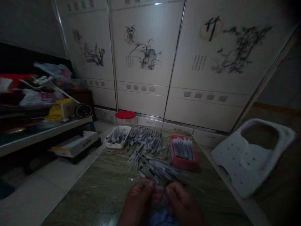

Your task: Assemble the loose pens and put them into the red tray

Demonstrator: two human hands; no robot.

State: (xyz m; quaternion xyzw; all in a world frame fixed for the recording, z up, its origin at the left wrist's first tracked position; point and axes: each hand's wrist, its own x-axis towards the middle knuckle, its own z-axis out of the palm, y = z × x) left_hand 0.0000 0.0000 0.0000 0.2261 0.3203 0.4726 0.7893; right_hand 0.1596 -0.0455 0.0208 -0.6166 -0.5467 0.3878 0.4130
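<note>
Low at the near edge of the table, my left hand is closed on a thin clear pen, its tip sticking out to the left. Beside it, my right hand is pinched shut near a small dark piece, too dim and blurred to name. Just beyond my fingers lies a loose heap of clear and black pens. Behind that spreads a larger pile of pens. A red basket at the right holds upright-packed pens, and a white tray at the left holds more dark and clear pieces.
The table has a green-grey streaked top. A white plastic chair stands to the right. Beyond the table is a red round stool. At left, a cluttered bench has a carton beneath it.
</note>
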